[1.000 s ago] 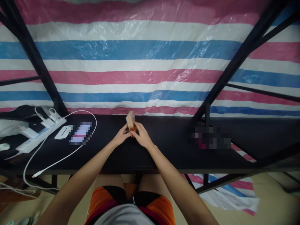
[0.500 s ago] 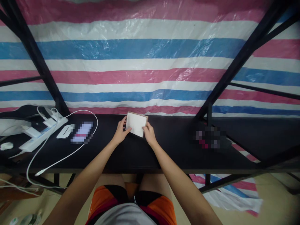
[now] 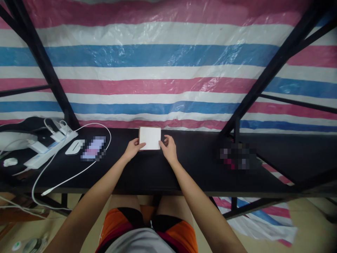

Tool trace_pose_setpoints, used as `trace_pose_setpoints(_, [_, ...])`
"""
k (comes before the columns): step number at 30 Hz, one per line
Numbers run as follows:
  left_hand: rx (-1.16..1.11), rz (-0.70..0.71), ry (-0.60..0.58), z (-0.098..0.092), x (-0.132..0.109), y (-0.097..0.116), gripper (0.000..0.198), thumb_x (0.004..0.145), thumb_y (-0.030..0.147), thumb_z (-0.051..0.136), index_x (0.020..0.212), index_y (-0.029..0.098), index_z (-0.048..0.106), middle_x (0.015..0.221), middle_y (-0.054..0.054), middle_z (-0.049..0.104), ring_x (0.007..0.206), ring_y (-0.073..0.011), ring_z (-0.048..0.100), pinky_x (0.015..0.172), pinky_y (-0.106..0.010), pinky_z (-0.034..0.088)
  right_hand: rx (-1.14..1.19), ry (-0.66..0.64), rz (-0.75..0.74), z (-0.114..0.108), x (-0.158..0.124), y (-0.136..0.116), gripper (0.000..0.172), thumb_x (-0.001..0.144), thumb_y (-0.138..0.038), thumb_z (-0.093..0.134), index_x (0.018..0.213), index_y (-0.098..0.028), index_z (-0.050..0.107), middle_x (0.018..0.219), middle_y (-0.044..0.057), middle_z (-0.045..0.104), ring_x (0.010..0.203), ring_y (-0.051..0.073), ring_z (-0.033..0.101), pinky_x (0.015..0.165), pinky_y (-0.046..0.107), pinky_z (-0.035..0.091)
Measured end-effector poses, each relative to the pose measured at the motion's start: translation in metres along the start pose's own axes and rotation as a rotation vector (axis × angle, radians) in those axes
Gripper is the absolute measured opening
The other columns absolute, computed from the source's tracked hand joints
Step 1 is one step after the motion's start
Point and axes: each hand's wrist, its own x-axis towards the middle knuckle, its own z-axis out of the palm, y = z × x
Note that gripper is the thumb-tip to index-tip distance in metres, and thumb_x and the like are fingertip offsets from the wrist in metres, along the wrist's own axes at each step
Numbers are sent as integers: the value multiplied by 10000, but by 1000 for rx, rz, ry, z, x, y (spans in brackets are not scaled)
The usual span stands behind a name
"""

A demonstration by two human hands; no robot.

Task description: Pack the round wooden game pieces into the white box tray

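Note:
A small flat rectangular piece [image 3: 150,138] with a white face and thin brown edges is at the far side of the black table. Whether it is a notepad or a box I cannot tell. My left hand [image 3: 132,149] grips its lower left corner, thumb on the white face and fingers curled behind the left edge. At the right edge, the thumb tip of my right hand [image 3: 169,149] is at or against the piece. The right hand's other fingers are bent and lifted away from it, with a gap between them and the thumb.
To the left lie a white power strip [image 3: 48,149] with plugged-in chargers, a white flat device [image 3: 75,147], a blurred phone [image 3: 94,148] and a looping white cable [image 3: 73,178]. A blurred dark object [image 3: 237,156] sits right. Black frame posts [image 3: 250,93] and a striped sheet [image 3: 158,56] stand behind.
The white piece has turned from a tilt to nearly square and shifted slightly left. My right fingers have come away from its edge; my left hand has moved slightly left with it.

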Motion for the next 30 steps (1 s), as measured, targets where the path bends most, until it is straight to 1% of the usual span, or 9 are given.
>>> trace_pose_setpoints(3, [270, 209, 101, 4, -5, 3, 381, 727, 402, 691, 994, 141, 618, 935, -70, 677, 879, -213, 626, 822, -356, 507, 106, -174, -79, 6, -6, -6, 378, 795, -429, 575, 1096, -200, 597, 965, 79, 625, 823, 181, 608, 780, 340, 505])
trace_pose_setpoints(7, [662, 443, 142, 11, -15, 3, 399, 799, 353, 615, 1164, 191, 598, 955, -54, 609, 890, -204, 570, 865, -362, 462, 384, -351, -30, 13, -13, -15, 530, 802, -464, 583, 1270, -233, 495, 1181, 95, 601, 1007, 193, 622, 834, 332, 523])
trace_pose_setpoints(10, [803, 572, -4, 18, -20, 1, 531, 776, 354, 641, 1282, 231, 534, 1033, -74, 563, 977, -234, 526, 925, -402, 424, 444, -430, 87, 12, -12, -15, 519, 812, -494, 560, 1249, -216, 520, 1205, 93, 616, 1012, 212, 633, 845, 354, 528])
trace_pose_setpoints(13, [863, 616, -166, 25, -21, 0, 559, 776, 392, 644, 1301, 239, 524, 1086, -92, 546, 1043, -260, 492, 964, -427, 393, 430, -382, 176, 6, -6, -12, 453, 784, -469, 603, 1127, -173, 603, 1150, 103, 656, 1043, 245, 625, 907, 387, 498])
trace_pose_setpoints(16, [862, 580, -160, 23, -16, -1, 428, 853, 399, 549, 1255, 252, 563, 1070, -82, 551, 1033, -241, 494, 963, -412, 392, 415, -302, 215, 2, -3, -10, 443, 751, -425, 641, 1104, -161, 602, 1153, 104, 657, 1074, 255, 610, 946, 400, 469])
trace_pose_setpoints(19, [773, 452, 68, 11, -6, -5, 355, 892, 377, 486, 1190, 220, 598, 1106, -93, 548, 1057, -231, 501, 974, -398, 386, 452, -312, 241, 1, -2, -9, 445, 747, -409, 634, 1121, -174, 580, 1159, 91, 656, 1059, 251, 618, 909, 385, 490])
trace_pose_setpoints(21, [670, 274, 200, 1, 2, -10, 423, 866, 400, 527, 1227, 183, 561, 1137, -118, 561, 1041, -238, 532, 935, -389, 415, 477, -354, 268, 1, -3, -9, 439, 746, -413, 625, 1114, -178, 580, 1122, 84, 671, 1005, 251, 639, 850, 372, 514])
trace_pose_setpoints(25, [441, -33, 67, -13, 9, -14, 661, 793, 487, 604, 1321, 115, 464, 901, -87, 677, 805, -207, 633, 757, -309, 473, 321, -399, 297, -3, -3, -3, 467, 765, -459, 600, 1132, -170, 587, 957, 83, 707, 817, 241, 673, 711, 361, 531])
trace_pose_setpoints(30, [487, -130, -61, -15, 3, -3, 806, 716, 533, 657, 1312, 28, 455, 639, -35, 656, 549, -175, 586, 537, -265, 413, -92, -361, 159, -14, 1, 3, 489, 783, -468, 597, 1182, -185, 595, 846, 76, 707, 794, 224, 660, 763, 344, 490])
